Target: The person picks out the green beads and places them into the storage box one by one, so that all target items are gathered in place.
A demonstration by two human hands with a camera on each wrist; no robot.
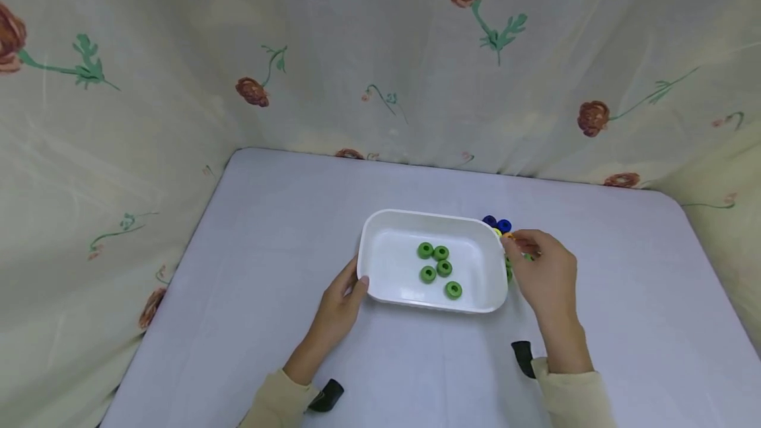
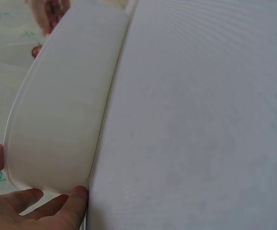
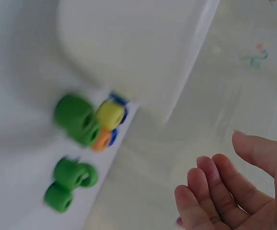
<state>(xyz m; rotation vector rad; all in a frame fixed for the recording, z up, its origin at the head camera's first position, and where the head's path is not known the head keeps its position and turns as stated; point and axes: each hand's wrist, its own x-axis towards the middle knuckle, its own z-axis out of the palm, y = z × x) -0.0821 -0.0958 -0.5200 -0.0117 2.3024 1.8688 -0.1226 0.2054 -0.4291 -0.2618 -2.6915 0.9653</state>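
Several green ring-shaped beads [image 1: 444, 268] lie inside the white tray [image 1: 380, 288]. My left hand [image 1: 334, 312] grips the tray's left end, thumb at the rim; in the left wrist view its fingers [image 2: 74, 206] press the outer wall [image 2: 57, 110]. Beside the tray's right end is my right hand [image 1: 547, 276]. In the right wrist view this hand [image 3: 234, 191] has thumb and fingers apart, with nothing visible between them. More green beads [image 3: 69, 172], a yellow bead [image 3: 110, 114], an orange bead [image 3: 101, 140] and blue beads [image 1: 504, 225] sit by that end, partly hidden in the head view.
A pale cloth covers the table [image 1: 285, 216]. Flower-patterned curtain [image 1: 368, 32] hangs behind it and at its sides. Black straps or mounts [image 1: 523, 356] show near both wrists, next to light sleeves [image 1: 573, 395].
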